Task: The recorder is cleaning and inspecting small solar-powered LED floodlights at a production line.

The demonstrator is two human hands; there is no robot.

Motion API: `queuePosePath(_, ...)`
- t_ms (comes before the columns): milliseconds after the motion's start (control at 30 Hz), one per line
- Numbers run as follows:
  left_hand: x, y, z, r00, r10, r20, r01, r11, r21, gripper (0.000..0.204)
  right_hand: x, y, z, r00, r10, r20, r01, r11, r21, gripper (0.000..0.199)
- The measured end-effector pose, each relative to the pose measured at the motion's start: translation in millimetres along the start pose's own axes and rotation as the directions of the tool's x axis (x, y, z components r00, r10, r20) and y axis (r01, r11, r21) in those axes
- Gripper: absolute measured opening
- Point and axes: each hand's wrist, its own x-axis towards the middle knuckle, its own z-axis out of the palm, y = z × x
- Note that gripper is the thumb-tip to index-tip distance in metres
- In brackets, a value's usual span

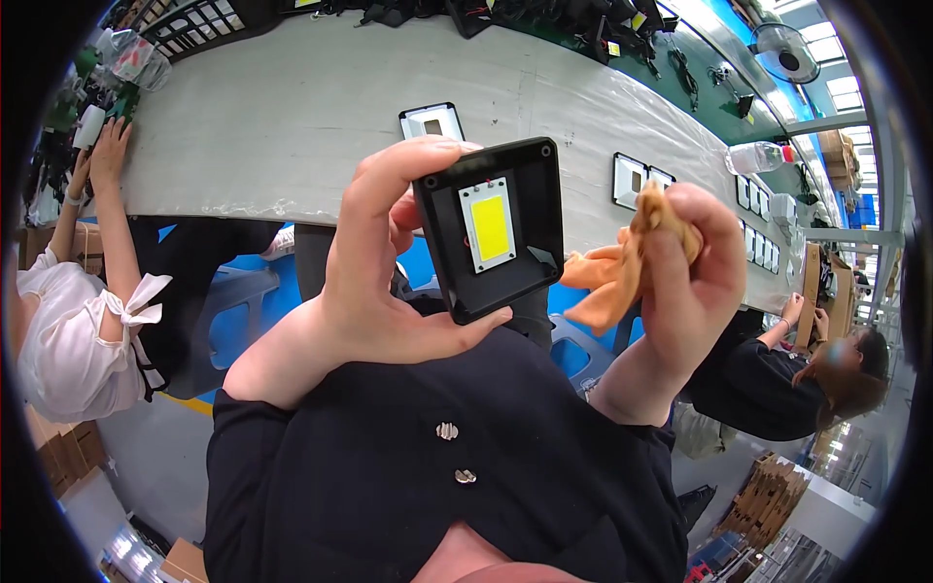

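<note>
Held up in front of my chest is a square black lamp housing, its open face turned toward me. Inside it sits a white plate with a yellow LED panel. My left hand grips the housing by its left side, fingers at the top corner and thumb along the bottom edge. To the right of it, my right hand pinches a crumpled orange cloth, whose loose end hangs close to the housing's right edge. On the table behind lies a black-rimmed white frame, partly hidden by the housing.
More frames lie on the grey-covered table at right, near a clear bottle. A black crate stands far left. Co-workers sit at left and right. Black parts and cables fill the far green bench.
</note>
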Motion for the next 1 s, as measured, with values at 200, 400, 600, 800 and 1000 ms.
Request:
queuePosePath(200,0.7,-0.9,2.7,0.994,-0.018,0.109,-0.006,0.975,0.221,0.092,8.0,1.9,25.2,0.76,-0.358,0.542,0.644,0.526,-0.555,0.037)
queuePosePath(400,6.0,2.4,8.5,0.998,0.02,0.065,-0.031,0.985,0.172,0.093,7.9,-3.7,21.4,0.776,-0.402,0.485,0.63,0.515,-0.581,0.037)
queuePosePath(600,-3.6,0.9,9.4,0.991,-0.115,0.062,0.105,0.983,0.154,0.091,1.6,-11.6,22.4,0.826,-0.32,0.463,0.56,0.561,-0.61,0.024)
queuePosePath(800,-3.6,-0.4,-2.1,0.971,-0.194,0.139,0.14,0.934,0.33,0.094,6.4,-5.2,16.6,0.771,-0.102,0.628,0.554,0.593,-0.584,0.032)
queuePosePath(1000,4.1,-0.4,8.5,0.999,-0.005,0.043,0.007,0.998,-0.065,0.087,-8.4,12.5,2.5,0.951,0.308,0.01,-0.306,0.948,-0.086,0.043)
